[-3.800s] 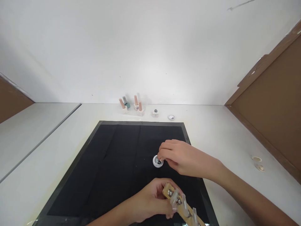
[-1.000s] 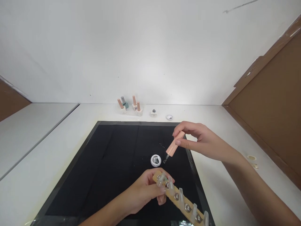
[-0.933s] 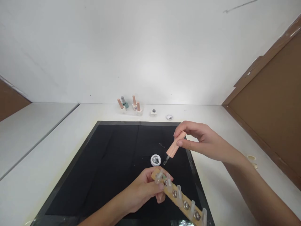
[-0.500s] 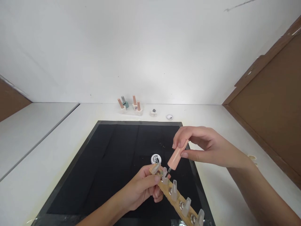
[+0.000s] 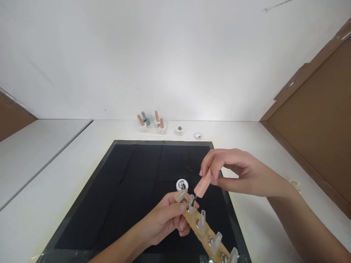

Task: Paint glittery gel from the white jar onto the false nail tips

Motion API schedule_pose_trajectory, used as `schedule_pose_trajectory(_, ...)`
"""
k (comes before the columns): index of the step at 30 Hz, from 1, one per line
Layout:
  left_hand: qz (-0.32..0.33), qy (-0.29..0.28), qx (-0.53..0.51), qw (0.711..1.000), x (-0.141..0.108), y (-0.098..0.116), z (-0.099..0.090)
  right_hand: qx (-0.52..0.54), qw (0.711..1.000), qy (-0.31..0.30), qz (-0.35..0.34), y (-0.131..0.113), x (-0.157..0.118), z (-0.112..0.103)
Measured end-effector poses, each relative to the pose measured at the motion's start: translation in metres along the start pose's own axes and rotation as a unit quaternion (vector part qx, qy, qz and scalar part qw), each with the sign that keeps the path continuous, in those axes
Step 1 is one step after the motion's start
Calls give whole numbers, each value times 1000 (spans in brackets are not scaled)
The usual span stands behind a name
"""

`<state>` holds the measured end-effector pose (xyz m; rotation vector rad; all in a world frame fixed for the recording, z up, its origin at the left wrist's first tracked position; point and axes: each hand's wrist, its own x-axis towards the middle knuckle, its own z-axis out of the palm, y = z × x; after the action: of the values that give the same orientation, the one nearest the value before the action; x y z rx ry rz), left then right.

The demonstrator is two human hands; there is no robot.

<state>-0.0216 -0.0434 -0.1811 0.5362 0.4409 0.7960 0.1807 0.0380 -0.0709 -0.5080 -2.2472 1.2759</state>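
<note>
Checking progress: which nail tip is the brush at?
The second nail tip from the far end of the wooden strip; others stand apart from the brush.

Wooden strip (image 5: 205, 238) gets chopped off at the bottom past the left hand (image 5: 167, 217), and the right hand (image 5: 248, 170) hides the peach cap's top (image 5: 210, 173).

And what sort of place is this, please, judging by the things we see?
Likely a nail-polish work table: a pink-handled brush in the right hand, clear nail tips on a wooden strip in the left hand, and small bottles at the back.
</note>
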Motion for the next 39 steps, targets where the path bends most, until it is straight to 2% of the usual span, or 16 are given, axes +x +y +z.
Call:
schedule_pose_trajectory(5,0,-3,-1,1000,1,-1,-3,-7,1000,16,-11,1,-1,-1)
schedule_pose_trajectory(11,-2,5,-13,1000,2,0,-1,0,1000,-14,-28,3,0,0)
schedule_pose_trajectory(19,-4,-17,-25,1000,2,0,-2,-31,997,70,24,5,1,-4)
schedule_pose_trajectory(24,-28,-30,-41,998,0,-1,-3,-33,996,59,62,4,3,-1)
schedule_pose_trajectory(28,-101,-66,-26,992,-1,-6,-4,-74,989,48,117,8,7,5)
schedule_pose_trajectory(31,-142,-73,-11,987,-2,-8,-1,-99,985,22,139,16,11,11)
schedule_pose_trajectory(34,-157,-72,-2,985,-2,-9,2,-91,987,-16,132,27,15,16)
schedule_pose_trajectory(39,-161,-67,17,985,0,-11,0,-97,988,-28,115,41,17,21)
